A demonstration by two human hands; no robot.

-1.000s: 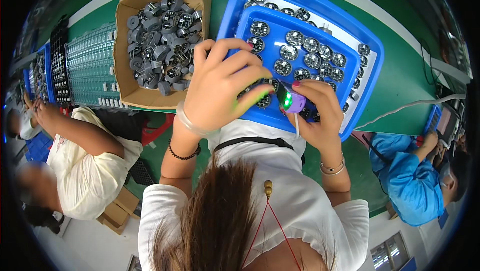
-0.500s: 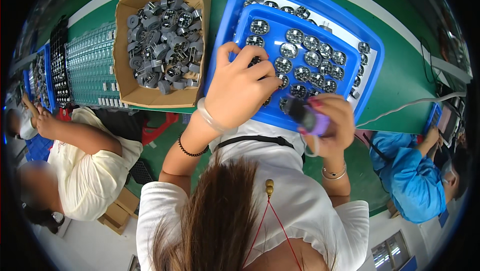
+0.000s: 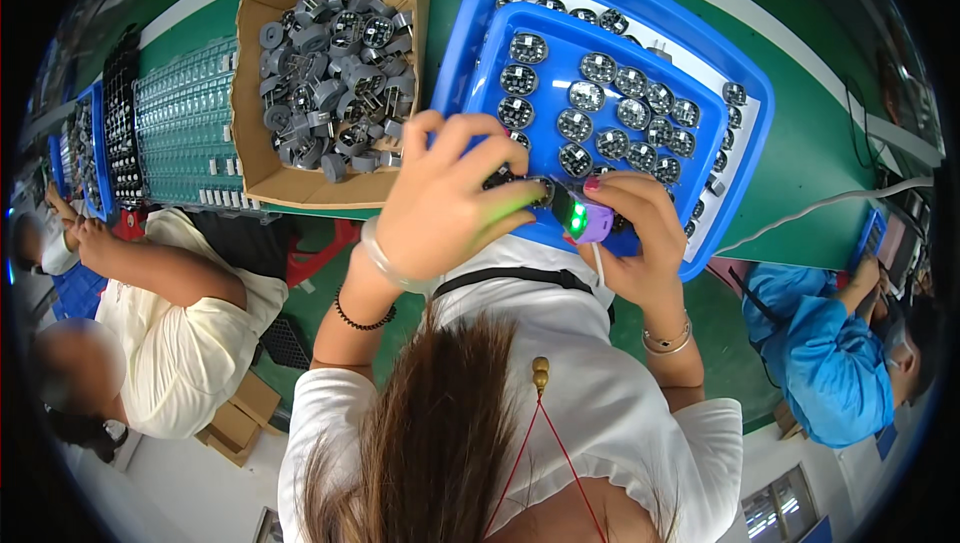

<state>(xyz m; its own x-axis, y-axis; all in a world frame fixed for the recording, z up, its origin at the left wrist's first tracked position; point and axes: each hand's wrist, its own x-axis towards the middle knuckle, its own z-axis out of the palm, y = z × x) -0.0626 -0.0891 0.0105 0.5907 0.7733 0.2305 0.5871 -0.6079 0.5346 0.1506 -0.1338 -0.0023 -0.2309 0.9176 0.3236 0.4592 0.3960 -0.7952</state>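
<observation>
While right hand [image 3: 652, 231] grips purple device [image 3: 598, 226], left hand [image 3: 440, 211] sits at its 9 o'clock, grip unclear; likely checking a disc [image 3: 544, 192], next move needs steady alignment.

Purple device [image 3: 597, 224], green lights [image 3: 577, 224], blue tray [image 3: 545, 121]

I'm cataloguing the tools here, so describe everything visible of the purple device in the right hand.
The purple device is compact and blocky, with a smooth, plastic-looking purple shell and a dark end section. Bright green lights glow on its upper face. A pale cord or strap hangs from its near side. The right hand grips it over the near part of the blue tray, dark end toward the left hand. Whether that end touches anything is unclear.
</observation>
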